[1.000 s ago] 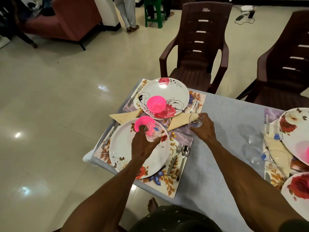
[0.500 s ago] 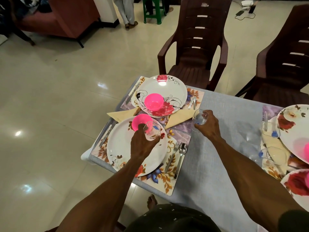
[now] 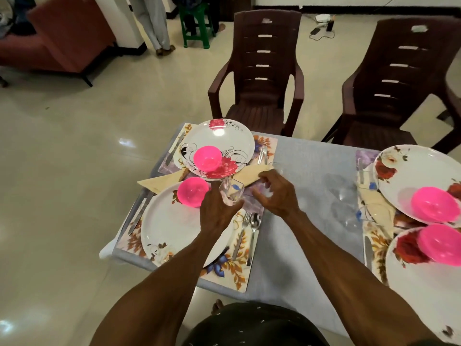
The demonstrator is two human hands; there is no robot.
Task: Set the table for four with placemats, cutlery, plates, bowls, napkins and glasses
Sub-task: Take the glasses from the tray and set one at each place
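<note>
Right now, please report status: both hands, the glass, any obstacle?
Left hand grips glass above near placemat. Right hand open, holds nothing, beside the glass. Napkin and pink bowl crowd the spot.

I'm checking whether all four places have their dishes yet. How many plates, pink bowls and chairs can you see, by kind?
Plates: 4 — far left, near left, far right, near right.
Pink bowls: 4 —.
Brown chairs: 2 —.
Total: 10
</note>
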